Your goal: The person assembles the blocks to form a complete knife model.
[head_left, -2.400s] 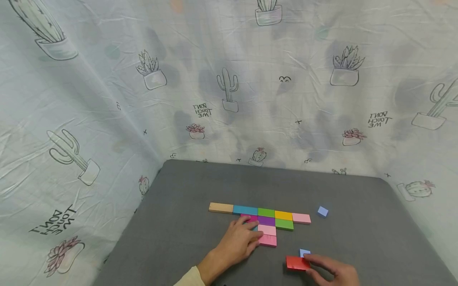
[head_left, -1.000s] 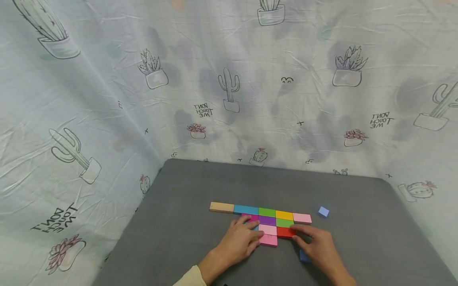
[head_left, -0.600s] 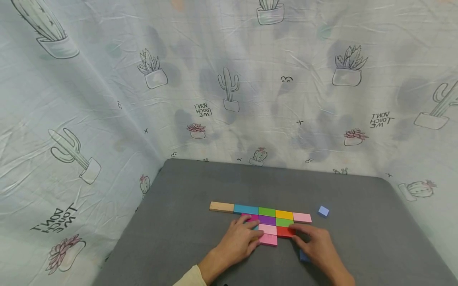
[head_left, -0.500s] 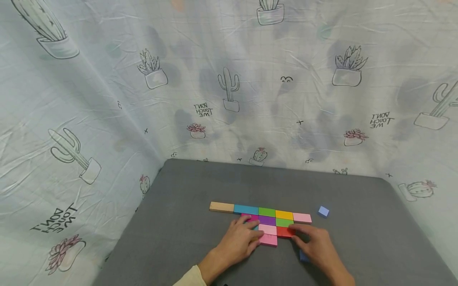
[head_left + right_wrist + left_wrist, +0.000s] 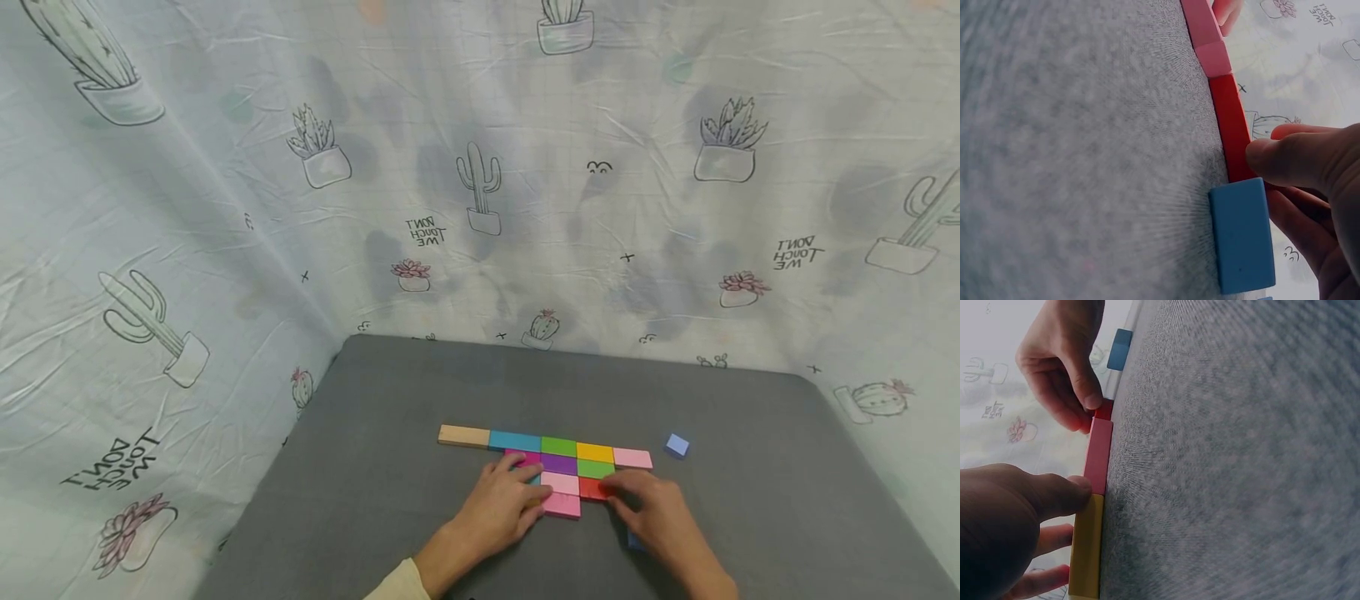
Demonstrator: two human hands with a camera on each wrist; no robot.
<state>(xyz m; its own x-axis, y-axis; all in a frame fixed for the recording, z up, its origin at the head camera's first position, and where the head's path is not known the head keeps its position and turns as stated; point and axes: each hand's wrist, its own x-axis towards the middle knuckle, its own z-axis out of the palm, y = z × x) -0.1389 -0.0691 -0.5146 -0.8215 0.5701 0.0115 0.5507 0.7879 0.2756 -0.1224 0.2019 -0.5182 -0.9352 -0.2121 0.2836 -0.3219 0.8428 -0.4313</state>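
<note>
Coloured flat wooden blocks lie edge to edge in a stepped pattern on the grey table. My right hand (image 5: 660, 517) pinches a red block (image 5: 591, 488) at its right end, thumb on the near side. This block sits right of a light pink block (image 5: 559, 483) and below a green one (image 5: 596, 468). My left hand (image 5: 498, 504) rests over the pattern's left part, fingers spread. In the left wrist view its thumb touches the joint between a pink block (image 5: 1098, 456) and a yellow block (image 5: 1087, 544). The hand covers several blocks partly.
A small blue block (image 5: 1242, 237) stands near my right hand, mostly hidden by it in the head view. Another blue block (image 5: 677, 446) lies farther back, right of the top row's end block (image 5: 633, 458). Cactus-print cloth (image 5: 555, 250) hangs behind and beside the table.
My right hand has carried the red block up and left from near the blue block to beside the light pink block, then shifted slightly left. My left hand has stayed in place.
</note>
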